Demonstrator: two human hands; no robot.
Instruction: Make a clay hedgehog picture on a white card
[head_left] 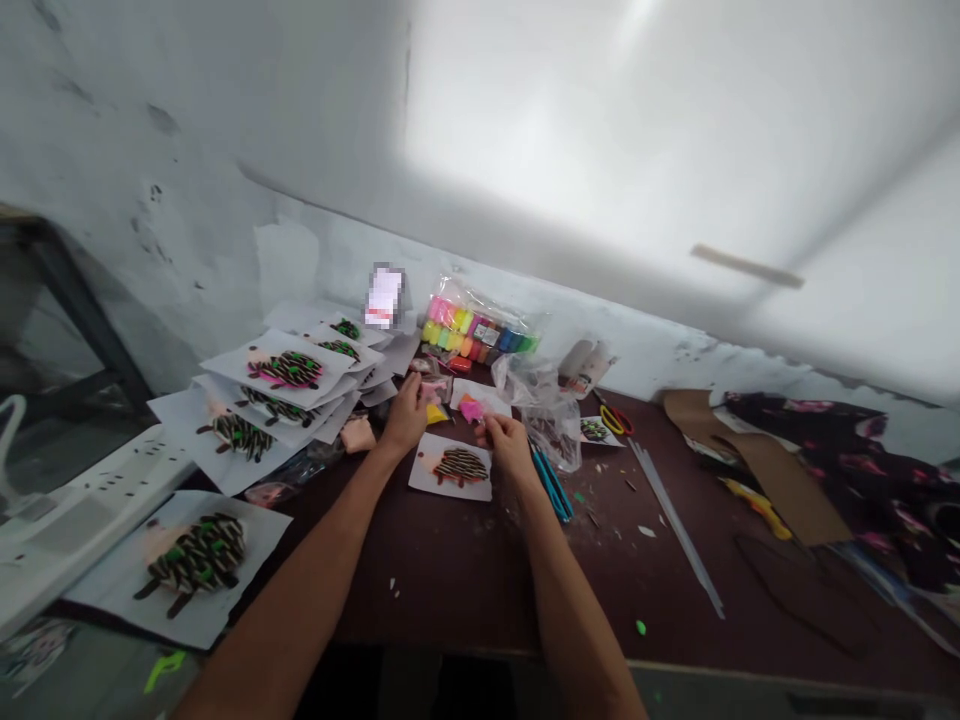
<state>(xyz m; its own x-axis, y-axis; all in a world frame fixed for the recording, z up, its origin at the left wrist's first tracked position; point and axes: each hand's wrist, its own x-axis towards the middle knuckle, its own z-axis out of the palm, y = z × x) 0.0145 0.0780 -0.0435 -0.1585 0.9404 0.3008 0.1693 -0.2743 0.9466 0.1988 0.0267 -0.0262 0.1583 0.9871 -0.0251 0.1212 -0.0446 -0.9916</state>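
Note:
On the dark red table lies a white card (422,486) bearing a striped hedgehog figure (459,466) with an orange edge and a pale snout. Beyond its left corner, my left hand (406,415) has its fingers curled beside a clear packet with something pink (435,389); whether it grips the packet is unclear. My right hand (507,443) is pinched close to a bright pink lump of clay (471,407) on white paper; what its fingertips hold is too small to name. A yellow piece (436,413) sits between the hands.
Finished-looking hedgehog cards (281,365) are stacked at left, above a white power strip (97,510). Behind stand a phone (385,297) and a bag of coloured clay (480,330). To the right are teal-handled scissors (551,482), red-yellow scissors (616,419), clear strips (679,530) and floral cloth (847,440).

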